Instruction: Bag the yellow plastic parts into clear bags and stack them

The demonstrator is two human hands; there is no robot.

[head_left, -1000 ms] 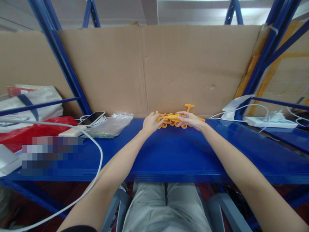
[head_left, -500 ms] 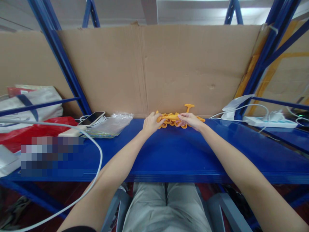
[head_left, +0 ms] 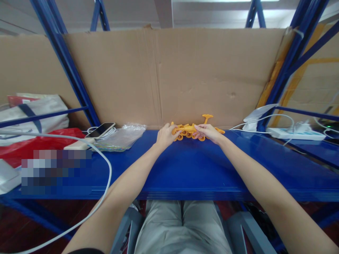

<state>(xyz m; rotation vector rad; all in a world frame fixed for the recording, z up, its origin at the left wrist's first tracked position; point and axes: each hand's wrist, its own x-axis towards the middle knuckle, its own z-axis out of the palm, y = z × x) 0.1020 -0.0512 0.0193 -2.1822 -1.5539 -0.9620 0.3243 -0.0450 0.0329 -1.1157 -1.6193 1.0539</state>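
Observation:
Against the cardboard at the back of the blue bench, both hands grip a long orange plastic piece (head_left: 188, 128). My left hand (head_left: 165, 136) is closed around its left end. Thumb and fingers of my right hand (head_left: 208, 132) pinch the piece further right. Beneath and in front of it lie several round orange parts (head_left: 202, 138) with ring-shaped ends. Standing behind the right hand is an orange T-handled screw (head_left: 207, 118). Fingers hide part of the held piece, so its exact kind cannot be made out.
A clear plastic bag (head_left: 129, 135) and a phone (head_left: 102, 130) with a white cable lie left. Further left are a red bag (head_left: 62, 135) and a looping white cable (head_left: 110, 169) crossing the left forearm. A power strip (head_left: 296, 133) sits right. Tall cardboard (head_left: 206, 70) stands behind.
The right hand's fingers have shifted very slightly on the orange piece. Otherwise both hands stay in the same place.

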